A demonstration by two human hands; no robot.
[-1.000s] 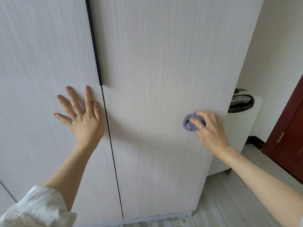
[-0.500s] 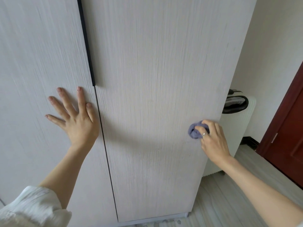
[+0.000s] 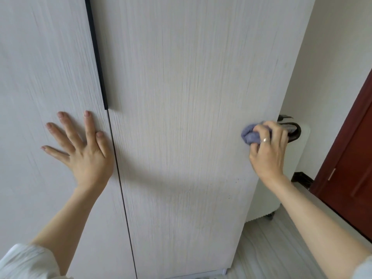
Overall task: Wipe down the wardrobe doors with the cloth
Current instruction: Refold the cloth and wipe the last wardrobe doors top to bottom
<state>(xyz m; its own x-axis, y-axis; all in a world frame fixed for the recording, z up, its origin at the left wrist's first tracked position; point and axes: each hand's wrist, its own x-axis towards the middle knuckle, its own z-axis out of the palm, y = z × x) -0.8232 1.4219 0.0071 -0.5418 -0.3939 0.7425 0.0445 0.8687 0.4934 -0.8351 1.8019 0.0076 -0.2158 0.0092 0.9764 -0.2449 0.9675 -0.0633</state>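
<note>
Left hand: the left hand [image 3: 86, 154] lay flat against the left wardrobe door [image 3: 46, 77], fingers straight and spread, holding nothing, its forefinger just beside the seam between the two doors.
Right hand: the right hand [image 3: 267, 150] gripped a bunched cloth [image 3: 249, 134], fingers curled over it and pressing it to the right wardrobe door [image 3: 181, 97]; a ring [image 3: 265, 140] showed on one finger.
Cloth: the blue-purple cloth sat crumpled into a wad against the door's far right side, close to its outer edge and at roughly the height of the left hand.
Doors: both doors were pale, with a fine vertical wood grain, and stood closed side by side; a dark handle strip [image 3: 96, 53] ran down the seam between them and ended just above the left hand's fingertips.
Marks: a few small dark specks [image 3: 236, 181] dotted the right door below the cloth.
Sleeve: a white sleeve [image 3: 26, 262] covered the left upper arm at the lower left corner.
Surroundings: a white appliance on castors [image 3: 285, 188] stood just past the wardrobe's right edge, partly hidden by the right hand; beyond it were a dark red-brown door [image 3: 352, 158], a white wall [image 3: 332, 57] and a pale striped floor [image 3: 271, 248].
</note>
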